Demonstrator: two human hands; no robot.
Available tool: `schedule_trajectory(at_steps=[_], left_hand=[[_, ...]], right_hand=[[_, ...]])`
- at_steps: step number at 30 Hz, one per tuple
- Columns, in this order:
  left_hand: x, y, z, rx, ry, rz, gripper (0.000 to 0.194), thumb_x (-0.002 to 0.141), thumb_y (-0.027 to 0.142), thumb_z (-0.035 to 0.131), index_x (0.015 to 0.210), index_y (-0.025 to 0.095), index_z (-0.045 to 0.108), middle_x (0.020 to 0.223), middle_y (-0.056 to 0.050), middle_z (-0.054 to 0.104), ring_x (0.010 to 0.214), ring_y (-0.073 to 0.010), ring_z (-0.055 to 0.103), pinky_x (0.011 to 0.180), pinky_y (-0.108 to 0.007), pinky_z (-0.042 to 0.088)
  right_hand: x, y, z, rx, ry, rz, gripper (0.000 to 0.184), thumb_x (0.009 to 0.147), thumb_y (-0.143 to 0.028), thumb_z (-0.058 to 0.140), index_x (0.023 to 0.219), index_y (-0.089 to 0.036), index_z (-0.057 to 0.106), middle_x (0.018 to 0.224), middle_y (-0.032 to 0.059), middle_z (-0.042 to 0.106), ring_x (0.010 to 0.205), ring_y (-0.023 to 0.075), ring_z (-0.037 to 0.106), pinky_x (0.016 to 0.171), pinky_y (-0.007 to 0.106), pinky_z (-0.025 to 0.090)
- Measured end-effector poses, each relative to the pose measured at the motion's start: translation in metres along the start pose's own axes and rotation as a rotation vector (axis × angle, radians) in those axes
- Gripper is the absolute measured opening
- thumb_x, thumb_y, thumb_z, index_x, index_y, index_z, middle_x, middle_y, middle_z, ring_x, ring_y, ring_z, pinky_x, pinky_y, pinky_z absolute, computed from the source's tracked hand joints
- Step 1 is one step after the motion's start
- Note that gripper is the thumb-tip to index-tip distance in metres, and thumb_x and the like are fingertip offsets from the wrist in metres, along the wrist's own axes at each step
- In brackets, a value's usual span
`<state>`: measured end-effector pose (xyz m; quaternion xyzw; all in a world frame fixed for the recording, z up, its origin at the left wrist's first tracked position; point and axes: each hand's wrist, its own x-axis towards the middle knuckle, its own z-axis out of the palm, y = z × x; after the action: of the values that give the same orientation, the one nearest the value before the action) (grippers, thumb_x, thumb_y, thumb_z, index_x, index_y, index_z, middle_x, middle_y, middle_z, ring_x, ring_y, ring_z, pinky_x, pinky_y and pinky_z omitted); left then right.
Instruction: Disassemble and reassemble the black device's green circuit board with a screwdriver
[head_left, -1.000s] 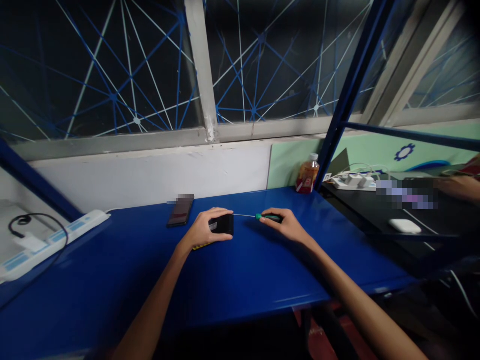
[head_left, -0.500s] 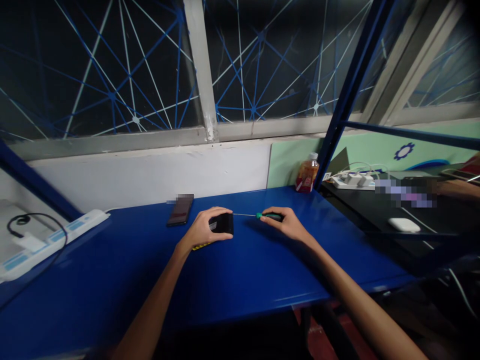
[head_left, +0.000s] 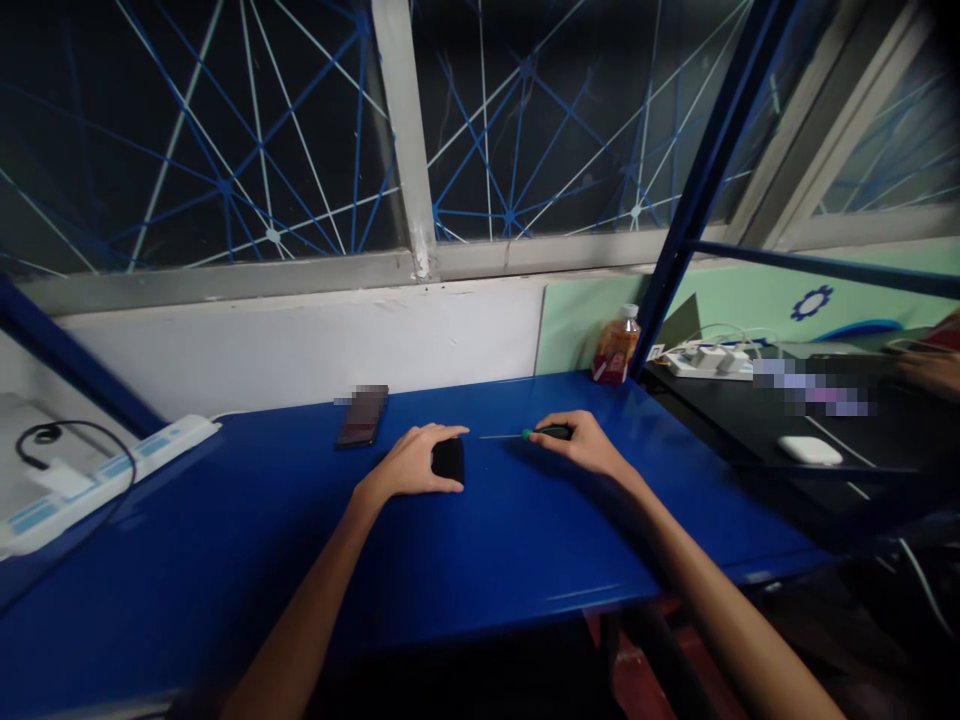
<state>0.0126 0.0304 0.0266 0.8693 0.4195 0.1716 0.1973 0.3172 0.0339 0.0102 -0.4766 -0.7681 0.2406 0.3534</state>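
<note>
My left hand (head_left: 411, 462) rests over a small black device (head_left: 448, 460) lying on the blue table (head_left: 480, 560), fingers curled around it. My right hand (head_left: 585, 445) grips a thin screwdriver (head_left: 536, 434) with a green and black handle. Its metal shaft points left toward the device, and the tip stops a short gap away from it.
A dark phone (head_left: 361, 416) lies behind my left hand. A white power strip (head_left: 112, 475) with a black cable sits at far left. An orange drink bottle (head_left: 616, 347) stands at the back right beside a blue post. Another person's hand (head_left: 934, 370) is at a black desk with a white mouse (head_left: 810, 450).
The black device has gone from tipped up on edge to lying flat under my left hand. The screwdriver tip has pulled back to the right, away from the device.
</note>
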Motion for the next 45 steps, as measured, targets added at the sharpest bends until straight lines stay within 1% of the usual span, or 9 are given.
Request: schedule_trajectory(at_steps=[3,7,12,15,18,21,28,31,45], left_hand=[[0.001,-0.003,0.005,0.038,-0.066,-0.007,0.082,0.060,0.048,0.075,0.135,0.035,0.043,0.130,-0.007,0.055,0.119,-0.0377,0.046,0.099,-0.059,0.031],[0.001,-0.004,0.008,0.050,-0.101,-0.015,0.085,0.058,0.049,0.076,0.135,0.035,0.043,0.131,-0.010,0.054,0.120,-0.0402,0.045,0.099,-0.062,0.029],[0.000,-0.006,0.009,0.037,-0.123,-0.012,0.084,0.058,0.051,0.076,0.134,0.035,0.044,0.135,-0.010,0.051,0.126,-0.0414,0.038,0.099,-0.063,0.027],[0.000,-0.004,0.008,0.014,-0.129,-0.023,0.080,0.060,0.055,0.074,0.132,0.035,0.046,0.133,-0.010,0.051,0.123,-0.0399,0.041,0.097,-0.059,0.033],[0.002,0.000,0.007,-0.027,-0.060,0.005,0.061,0.068,0.056,0.069,0.122,0.032,0.056,0.126,-0.008,0.054,0.116,-0.0335,0.049,0.094,-0.050,0.040],[0.005,0.004,0.009,-0.068,0.006,0.091,0.041,0.073,0.049,0.068,0.108,0.026,0.066,0.113,-0.007,0.060,0.106,-0.0262,0.055,0.093,-0.041,0.042],[0.011,0.004,0.019,-0.166,0.082,0.162,0.015,0.079,0.035,0.068,0.085,0.022,0.071,0.094,-0.004,0.067,0.090,-0.0191,0.060,0.084,-0.032,0.045],[0.011,0.003,0.021,-0.165,0.111,0.161,0.012,0.080,0.031,0.067,0.078,0.020,0.071,0.088,-0.003,0.067,0.085,-0.0177,0.061,0.081,-0.031,0.046],[0.012,0.005,0.022,-0.150,0.164,0.155,0.009,0.077,0.027,0.070,0.074,0.018,0.070,0.083,-0.003,0.067,0.079,-0.0167,0.061,0.076,-0.029,0.046]], right_hand=[[0.001,0.003,-0.002,-0.023,-0.101,0.002,0.033,0.076,-0.047,0.061,0.074,-0.016,0.073,0.061,0.0006,0.063,0.053,0.0127,0.049,0.049,0.025,0.032],[0.000,0.005,-0.002,-0.025,-0.197,-0.001,0.031,0.076,-0.045,0.061,0.072,-0.017,0.073,0.059,0.0000,0.063,0.051,0.0117,0.047,0.048,0.024,0.031],[-0.001,0.006,-0.001,-0.065,-0.216,-0.012,0.026,0.076,-0.041,0.062,0.070,-0.017,0.072,0.059,-0.0004,0.063,0.053,0.0113,0.048,0.049,0.023,0.031],[-0.001,0.006,-0.001,-0.052,-0.220,-0.010,0.027,0.076,-0.041,0.061,0.072,-0.017,0.072,0.060,0.0001,0.063,0.053,0.0114,0.049,0.049,0.023,0.032],[0.000,0.004,-0.002,0.006,-0.215,-0.009,0.031,0.077,-0.044,0.061,0.074,-0.016,0.073,0.061,0.0005,0.064,0.053,0.0113,0.048,0.049,0.024,0.032],[0.000,0.001,-0.003,0.072,-0.203,-0.005,0.035,0.077,-0.047,0.061,0.077,-0.014,0.074,0.064,0.0019,0.065,0.055,0.0119,0.049,0.051,0.024,0.033],[-0.001,-0.003,-0.001,0.136,-0.194,0.021,0.036,0.075,-0.048,0.063,0.078,-0.014,0.073,0.064,0.0016,0.063,0.054,0.0112,0.046,0.050,0.024,0.032],[-0.001,-0.004,0.000,0.145,-0.191,0.022,0.034,0.075,-0.047,0.063,0.077,-0.014,0.073,0.062,0.0013,0.062,0.053,0.0107,0.045,0.049,0.024,0.030],[-0.002,-0.006,0.001,0.144,-0.172,0.000,0.033,0.076,-0.045,0.063,0.078,-0.014,0.073,0.063,0.0017,0.062,0.053,0.0106,0.045,0.050,0.024,0.031]])
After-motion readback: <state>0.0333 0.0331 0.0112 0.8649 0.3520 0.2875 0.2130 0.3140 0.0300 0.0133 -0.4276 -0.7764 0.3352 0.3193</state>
